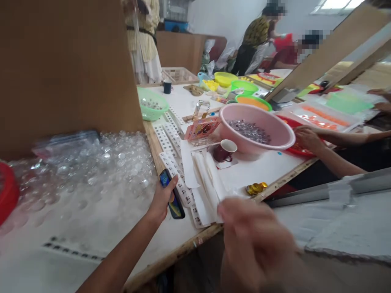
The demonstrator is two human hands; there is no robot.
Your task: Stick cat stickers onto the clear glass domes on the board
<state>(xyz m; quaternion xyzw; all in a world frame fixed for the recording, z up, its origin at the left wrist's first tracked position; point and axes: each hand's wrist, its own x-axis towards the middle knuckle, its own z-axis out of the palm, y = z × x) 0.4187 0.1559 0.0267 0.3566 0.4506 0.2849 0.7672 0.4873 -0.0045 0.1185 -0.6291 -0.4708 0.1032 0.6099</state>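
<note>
"As the head view looks down on the table point(163, 242), where is the phone point(175, 206)?"

"In the left hand point(160, 197), which is clamped on it, just beside the printed strips point(183, 189)."

"And the right hand point(256, 232)?"

"Its fingers look curled, but it's blurred; I cannot tell whether anything sits between them."

"So what's done, what's left?"

"The phone is already in the grip and not set down. The strips lie flat near the white paper point(191, 173); the clear pieces point(119, 162) lie loose in a heap. How much remains, I'd say, can't be judged."
</note>
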